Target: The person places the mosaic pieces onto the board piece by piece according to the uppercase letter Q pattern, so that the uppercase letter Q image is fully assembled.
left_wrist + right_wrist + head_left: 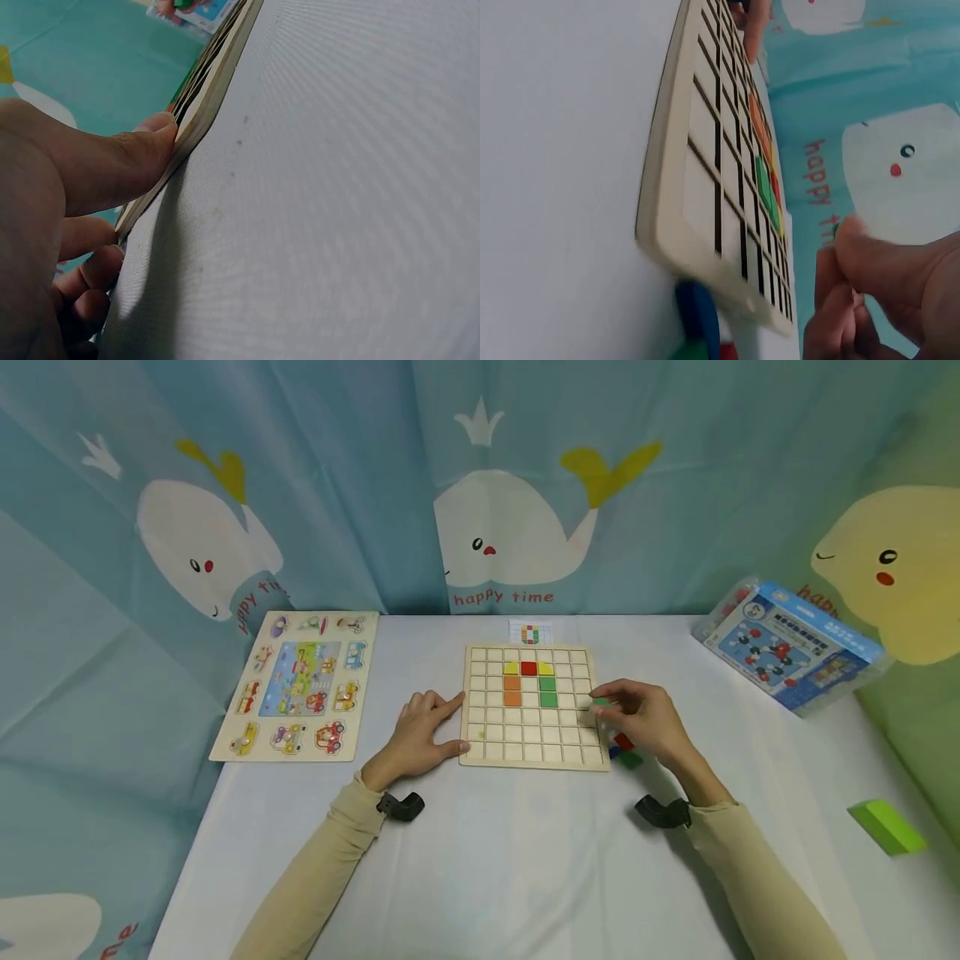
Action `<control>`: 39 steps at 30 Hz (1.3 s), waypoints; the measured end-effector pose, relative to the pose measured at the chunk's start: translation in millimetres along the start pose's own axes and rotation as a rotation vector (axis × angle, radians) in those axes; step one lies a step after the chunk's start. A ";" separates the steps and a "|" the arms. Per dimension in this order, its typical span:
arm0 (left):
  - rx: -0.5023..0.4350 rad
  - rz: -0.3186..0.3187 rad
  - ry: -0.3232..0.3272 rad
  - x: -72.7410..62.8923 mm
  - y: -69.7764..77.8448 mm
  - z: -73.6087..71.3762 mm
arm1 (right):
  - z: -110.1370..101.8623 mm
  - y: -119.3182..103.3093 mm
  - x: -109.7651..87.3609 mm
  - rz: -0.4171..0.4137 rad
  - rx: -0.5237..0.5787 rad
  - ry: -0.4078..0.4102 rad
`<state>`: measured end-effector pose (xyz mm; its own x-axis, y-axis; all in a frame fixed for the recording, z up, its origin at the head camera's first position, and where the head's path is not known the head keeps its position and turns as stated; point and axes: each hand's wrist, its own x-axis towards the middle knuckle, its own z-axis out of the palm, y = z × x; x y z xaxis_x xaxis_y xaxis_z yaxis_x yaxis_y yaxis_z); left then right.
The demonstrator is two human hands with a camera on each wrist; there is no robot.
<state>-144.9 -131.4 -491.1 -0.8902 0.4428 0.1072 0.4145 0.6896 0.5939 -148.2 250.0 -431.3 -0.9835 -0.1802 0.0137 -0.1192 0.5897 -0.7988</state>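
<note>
A pale wooden board cut into square cells lies flat on the white cloth-covered table. The left hand has its thumb and index finger spread apart, both tips touching the board's left edge as if to steady it. The right hand pinches a small green tile between thumb and finger at the board's right edge; whether it touches the wood cannot be told.

Set in the cells are a red square tile between two yellow pieces, two orange square tiles below on the left and two green square tiles on the right. Behind the board lies a small white card with a coloured ring.

The step in hand looks like laying another tile. The next move probably calls for lining the held tile up squarely over a cell before releasing it. Loose red, blue and green pieces lie beside the board's near right corner.
</note>
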 end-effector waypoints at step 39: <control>-0.001 -0.001 0.017 0.2 -0.3 0.6 | 68.3 -34.6 39.9 -0.190 -0.018 -0.233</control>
<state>-145.1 -131.2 -491.7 -0.8937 0.4322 0.1205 0.4137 0.6896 0.5944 -174.1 168.6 -444.2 -0.8859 -0.4633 0.0224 -0.3031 0.5416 -0.7841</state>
